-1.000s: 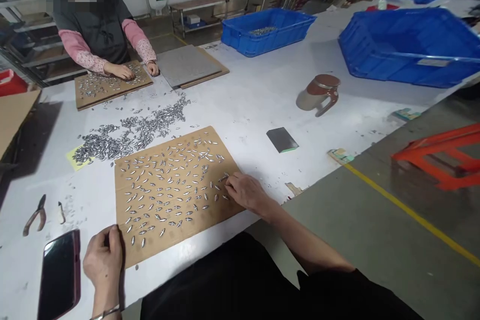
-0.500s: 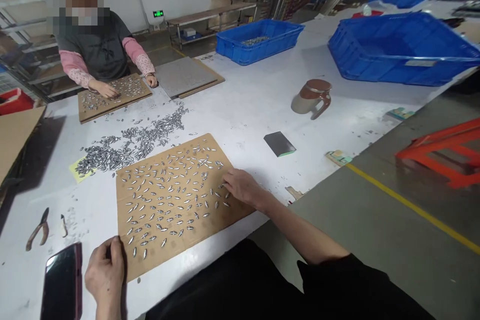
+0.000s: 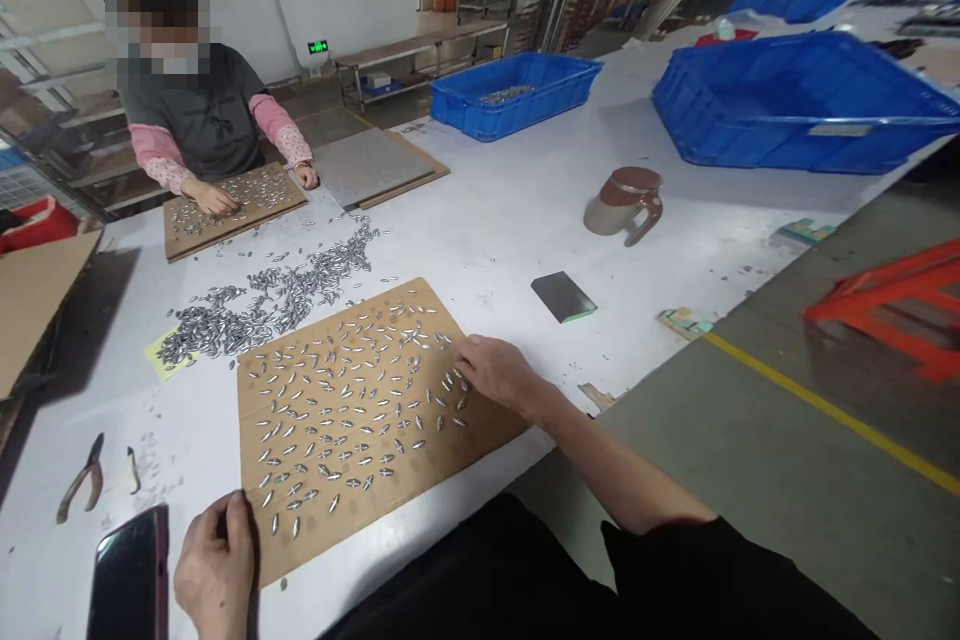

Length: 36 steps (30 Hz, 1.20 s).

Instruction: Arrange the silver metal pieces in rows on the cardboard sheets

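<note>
A brown cardboard sheet (image 3: 480, 420) lies in front of me, with many small silver spindle-shaped metal pieces (image 3: 363, 447) spread over it in loose rows. At its lower left edge, my left hand (image 3: 217, 560) is closed, thumb and curled fingers on the cardboard's border. My right hand (image 3: 499, 375) reaches over the right side of the sheet, its fingertips pinched together at a small metal piece beside other pieces. Beyond the sheet is a loose heap of the same pieces (image 3: 232, 320), partly covering a yellow paper (image 3: 161, 365).
Pliers (image 3: 82, 480), a small pointed tool (image 3: 133, 470) and a phone (image 3: 127, 575) lie left. A dark block (image 3: 564, 296) and a lidded mug (image 3: 624, 202) stand right. Blue bins (image 3: 517, 95) are farther back. Opposite, a person (image 3: 214, 120) handles pieces on another board (image 3: 180, 245).
The view has tilted slightly, so everything sits a little lower. My right hand's fingertips stay pinched near the sheet's right edge; my left hand remains at the lower left border.
</note>
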Each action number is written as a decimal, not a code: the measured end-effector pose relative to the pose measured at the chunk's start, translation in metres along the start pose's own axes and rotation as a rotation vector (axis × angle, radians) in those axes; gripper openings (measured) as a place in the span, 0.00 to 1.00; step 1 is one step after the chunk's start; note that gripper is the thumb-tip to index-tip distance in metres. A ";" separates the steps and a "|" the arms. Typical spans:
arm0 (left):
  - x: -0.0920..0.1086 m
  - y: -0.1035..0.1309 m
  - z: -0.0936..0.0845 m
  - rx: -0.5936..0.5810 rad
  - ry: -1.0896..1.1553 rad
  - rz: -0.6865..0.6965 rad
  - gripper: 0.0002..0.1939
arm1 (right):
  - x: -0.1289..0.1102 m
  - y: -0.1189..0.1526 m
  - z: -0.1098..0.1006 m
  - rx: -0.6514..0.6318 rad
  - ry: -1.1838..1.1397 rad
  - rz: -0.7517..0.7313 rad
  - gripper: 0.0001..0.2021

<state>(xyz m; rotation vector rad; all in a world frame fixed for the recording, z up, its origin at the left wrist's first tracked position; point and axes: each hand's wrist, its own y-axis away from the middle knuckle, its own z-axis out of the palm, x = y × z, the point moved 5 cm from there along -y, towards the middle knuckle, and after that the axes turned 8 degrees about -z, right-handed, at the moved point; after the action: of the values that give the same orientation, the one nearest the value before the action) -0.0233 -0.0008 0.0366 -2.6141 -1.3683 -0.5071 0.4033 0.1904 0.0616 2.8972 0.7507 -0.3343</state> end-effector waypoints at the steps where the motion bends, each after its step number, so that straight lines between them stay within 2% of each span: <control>1: -0.001 0.000 0.001 -0.005 -0.008 -0.006 0.18 | -0.001 0.003 0.004 -0.026 -0.005 0.007 0.10; 7: 0.004 0.003 -0.001 0.004 0.017 0.003 0.19 | -0.016 -0.002 0.020 -0.075 0.027 0.013 0.12; 13: 0.004 0.004 -0.001 -0.015 0.023 -0.022 0.19 | -0.015 -0.024 0.013 -0.031 0.060 -0.089 0.11; 17: 0.002 0.003 -0.001 0.004 0.026 -0.007 0.18 | -0.021 -0.044 0.006 0.030 0.043 -0.245 0.12; 21: 0.002 0.003 0.000 0.006 0.028 0.005 0.18 | -0.028 -0.057 0.010 -0.037 0.042 -0.402 0.09; 26: 0.006 0.006 -0.003 0.020 0.039 0.006 0.17 | -0.024 -0.046 0.014 -0.035 0.068 -0.345 0.08; 32: 0.007 0.007 -0.004 0.005 0.036 -0.007 0.17 | -0.036 -0.020 0.025 0.007 0.036 -0.360 0.11; 36: 0.002 0.005 -0.001 -0.010 0.030 -0.039 0.17 | -0.027 -0.018 0.021 -0.015 -0.033 -0.323 0.12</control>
<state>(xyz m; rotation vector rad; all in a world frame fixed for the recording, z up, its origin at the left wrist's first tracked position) -0.0188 -0.0023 0.0384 -2.5814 -1.4138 -0.5569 0.3678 0.1895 0.0470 2.7432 1.2114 -0.4059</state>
